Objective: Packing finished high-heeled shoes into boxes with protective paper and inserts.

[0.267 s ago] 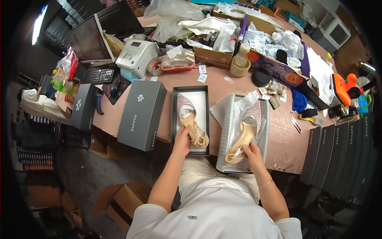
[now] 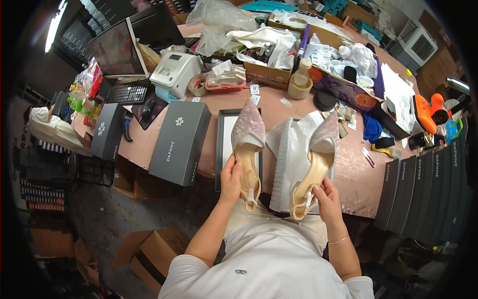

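I have a pinkish worktop (image 2: 356, 192) in my feed. At its near edge I see an open dark box (image 2: 219, 144) and, just right of it, a ribbed white-lined box (image 2: 281, 169); left of both lies a closed grey box (image 2: 180, 142). Farther left I make out a dark mat (image 2: 154, 112), a keyboard (image 2: 126, 94) and a white printer (image 2: 175, 73). Across the far side I get a red tray (image 2: 225, 88), a brown carton (image 2: 269, 74) and a purple box (image 2: 343, 92). Toward the right I spot a blue cloth (image 2: 371, 127).
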`<state>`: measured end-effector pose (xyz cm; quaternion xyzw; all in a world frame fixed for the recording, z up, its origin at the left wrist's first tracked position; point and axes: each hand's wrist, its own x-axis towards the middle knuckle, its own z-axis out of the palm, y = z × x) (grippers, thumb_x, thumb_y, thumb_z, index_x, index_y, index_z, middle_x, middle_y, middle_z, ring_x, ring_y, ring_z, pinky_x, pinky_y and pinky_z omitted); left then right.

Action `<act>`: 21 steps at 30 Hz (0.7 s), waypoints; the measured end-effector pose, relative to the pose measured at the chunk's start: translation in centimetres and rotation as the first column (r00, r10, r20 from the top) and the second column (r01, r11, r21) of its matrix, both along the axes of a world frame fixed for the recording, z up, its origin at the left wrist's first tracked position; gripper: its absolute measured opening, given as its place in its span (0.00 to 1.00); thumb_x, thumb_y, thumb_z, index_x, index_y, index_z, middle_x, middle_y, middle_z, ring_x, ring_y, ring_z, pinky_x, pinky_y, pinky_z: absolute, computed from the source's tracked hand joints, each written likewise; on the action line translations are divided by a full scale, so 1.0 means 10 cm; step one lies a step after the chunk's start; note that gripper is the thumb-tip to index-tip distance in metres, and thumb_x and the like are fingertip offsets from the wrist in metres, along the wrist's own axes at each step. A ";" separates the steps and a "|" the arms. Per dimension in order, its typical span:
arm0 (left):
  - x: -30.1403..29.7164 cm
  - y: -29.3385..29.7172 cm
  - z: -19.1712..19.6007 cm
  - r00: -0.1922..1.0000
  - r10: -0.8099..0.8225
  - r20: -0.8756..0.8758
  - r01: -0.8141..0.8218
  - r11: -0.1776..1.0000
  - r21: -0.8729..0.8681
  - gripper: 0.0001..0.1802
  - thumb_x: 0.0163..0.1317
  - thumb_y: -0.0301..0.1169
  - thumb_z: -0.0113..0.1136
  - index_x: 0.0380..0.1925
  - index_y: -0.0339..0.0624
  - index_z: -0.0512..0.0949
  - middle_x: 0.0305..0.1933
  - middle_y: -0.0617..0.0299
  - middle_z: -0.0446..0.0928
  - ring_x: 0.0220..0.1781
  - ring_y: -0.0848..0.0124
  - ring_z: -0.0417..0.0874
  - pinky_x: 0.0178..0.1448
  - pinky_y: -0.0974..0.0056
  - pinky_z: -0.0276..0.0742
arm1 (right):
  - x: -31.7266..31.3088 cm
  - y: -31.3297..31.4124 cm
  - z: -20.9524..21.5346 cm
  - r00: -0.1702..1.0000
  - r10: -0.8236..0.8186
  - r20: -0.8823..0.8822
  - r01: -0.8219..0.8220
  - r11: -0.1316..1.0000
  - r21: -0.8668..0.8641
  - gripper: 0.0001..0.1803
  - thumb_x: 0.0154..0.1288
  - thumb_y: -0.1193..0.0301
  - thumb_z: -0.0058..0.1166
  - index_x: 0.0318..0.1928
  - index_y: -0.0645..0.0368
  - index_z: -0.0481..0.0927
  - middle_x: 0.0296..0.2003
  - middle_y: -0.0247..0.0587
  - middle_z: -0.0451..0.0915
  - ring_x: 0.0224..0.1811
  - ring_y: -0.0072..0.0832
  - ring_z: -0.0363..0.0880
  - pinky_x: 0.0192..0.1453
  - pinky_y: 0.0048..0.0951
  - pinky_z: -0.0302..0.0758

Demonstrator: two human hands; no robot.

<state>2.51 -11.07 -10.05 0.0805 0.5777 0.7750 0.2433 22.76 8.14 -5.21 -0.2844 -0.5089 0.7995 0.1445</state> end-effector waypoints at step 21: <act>0.68 -0.02 0.45 0.979 -0.153 -0.135 0.149 0.988 -0.035 0.21 0.72 0.28 0.47 0.62 0.29 0.66 0.53 0.60 0.76 0.51 0.79 0.75 0.56 0.73 0.70 | 0.11 -0.35 0.04 0.983 0.144 -0.111 -0.142 0.990 0.027 0.24 0.68 0.74 0.55 0.62 0.66 0.67 0.50 0.35 0.77 0.49 0.18 0.75 0.53 0.22 0.73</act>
